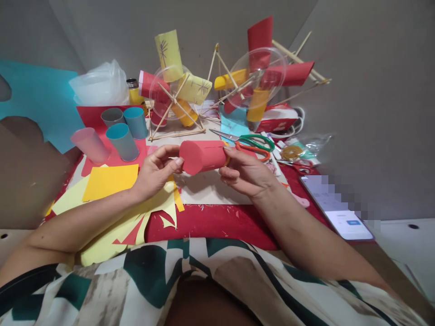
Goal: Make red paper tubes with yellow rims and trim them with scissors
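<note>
Between my two hands is a red paper tube (207, 154), lying sideways, with a red disc covering its left end. My left hand (163, 166) pinches the edge of that disc between thumb and fingers. At the other end, my right hand (246, 171) grips the tube's rim, where a bit of yellow shows. Green-handled scissors (258, 141) lie just behind the right hand. A yellow paper sheet (110, 182) and pale yellow scraps (156, 203) lie under and beside my left forearm.
Several paper tubes (124, 141) stand at left on red paper. Behind stand two stick-framed wheels with paper cups, one yellow and red (170, 99), one red and orange (260, 77). A phone (335, 206) lies at right; a plastic bag (100, 86) sits back left.
</note>
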`<state>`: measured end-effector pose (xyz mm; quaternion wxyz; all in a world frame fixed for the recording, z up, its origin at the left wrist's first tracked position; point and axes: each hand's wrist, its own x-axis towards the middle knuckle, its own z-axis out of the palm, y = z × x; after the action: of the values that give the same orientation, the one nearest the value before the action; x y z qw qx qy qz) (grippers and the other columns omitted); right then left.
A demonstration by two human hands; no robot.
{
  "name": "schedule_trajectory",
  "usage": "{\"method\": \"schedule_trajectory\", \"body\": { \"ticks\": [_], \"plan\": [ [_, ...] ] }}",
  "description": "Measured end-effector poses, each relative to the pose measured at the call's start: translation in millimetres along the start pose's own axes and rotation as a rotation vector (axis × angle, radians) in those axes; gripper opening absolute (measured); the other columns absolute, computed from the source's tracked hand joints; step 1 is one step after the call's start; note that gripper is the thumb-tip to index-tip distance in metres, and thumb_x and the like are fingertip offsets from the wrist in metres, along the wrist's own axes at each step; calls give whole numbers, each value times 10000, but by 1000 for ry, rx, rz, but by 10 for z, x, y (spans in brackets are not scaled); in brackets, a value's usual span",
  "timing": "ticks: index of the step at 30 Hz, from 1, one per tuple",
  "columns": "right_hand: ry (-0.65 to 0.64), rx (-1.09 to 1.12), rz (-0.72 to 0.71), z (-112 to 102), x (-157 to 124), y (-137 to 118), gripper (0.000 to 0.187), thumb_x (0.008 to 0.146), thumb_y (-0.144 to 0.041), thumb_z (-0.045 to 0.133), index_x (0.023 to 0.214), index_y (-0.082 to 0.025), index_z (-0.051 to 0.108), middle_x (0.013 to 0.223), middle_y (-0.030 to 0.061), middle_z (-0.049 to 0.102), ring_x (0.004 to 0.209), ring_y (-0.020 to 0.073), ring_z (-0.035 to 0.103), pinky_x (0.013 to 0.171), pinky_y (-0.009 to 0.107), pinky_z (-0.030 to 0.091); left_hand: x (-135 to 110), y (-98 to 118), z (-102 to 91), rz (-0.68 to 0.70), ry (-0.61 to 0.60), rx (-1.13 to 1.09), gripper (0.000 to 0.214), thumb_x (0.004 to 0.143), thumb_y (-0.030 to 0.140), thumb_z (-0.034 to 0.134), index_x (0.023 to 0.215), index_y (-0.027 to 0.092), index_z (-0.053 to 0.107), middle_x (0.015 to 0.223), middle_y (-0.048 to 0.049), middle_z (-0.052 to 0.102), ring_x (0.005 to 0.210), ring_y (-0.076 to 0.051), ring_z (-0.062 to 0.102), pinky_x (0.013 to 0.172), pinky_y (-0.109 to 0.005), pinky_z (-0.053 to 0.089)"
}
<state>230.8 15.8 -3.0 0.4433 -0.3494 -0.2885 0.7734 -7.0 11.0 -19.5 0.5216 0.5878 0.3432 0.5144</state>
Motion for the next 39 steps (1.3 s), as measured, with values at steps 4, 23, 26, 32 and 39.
{"method": "schedule_trajectory", "body": {
  "ticks": [4, 23, 26, 32, 39],
  "plan": [
    [90, -4, -109, 39, 11, 2, 335, 682, -316, 884, 859, -205, 622, 684, -77, 693, 367, 23, 458, 345, 149, 379, 11, -24, -32, 35, 41, 73, 389, 845, 414, 810, 1153, 212, 689, 1142, -66, 731, 888, -136, 697, 752, -255, 608],
    [-29, -478, -353, 101, -93, 185, 471, 697, -599, 875, 897, -183, 776, 594, 2, 705, 442, 117, 641, 369, 173, 454, -28, 13, 48, -158, -99, 16, 748, 812, 470, 832, 1449, 324, 467, 1216, -72, 633, 1001, -210, 681, 786, -293, 600],
    [-23, -441, -319, 91, -85, 196, 425, 667, -546, 911, 835, -182, 769, 528, -13, 666, 400, 101, 596, 350, 159, 416, -40, -14, 60, -89, -93, 96, 722, 815, 462, 831, 1436, 322, 491, 1184, -64, 619, 982, -201, 660, 778, -285, 589],
    [-32, -435, -273, 62, -87, 190, 429, 698, -560, 895, 776, -172, 731, 470, -12, 644, 347, 68, 534, 348, 133, 384, -73, -50, 83, -74, -118, 91, 715, 819, 440, 829, 1428, 308, 477, 1132, -57, 622, 930, -187, 639, 751, -283, 570],
    [3, -474, -312, 130, -121, 186, 481, 630, -579, 922, 795, -159, 756, 473, -10, 636, 385, 101, 579, 341, 160, 395, -75, -32, 102, -64, -74, 133, 664, 803, 460, 838, 1362, 290, 524, 1034, -46, 625, 839, -182, 639, 671, -280, 570]
  ]
}}
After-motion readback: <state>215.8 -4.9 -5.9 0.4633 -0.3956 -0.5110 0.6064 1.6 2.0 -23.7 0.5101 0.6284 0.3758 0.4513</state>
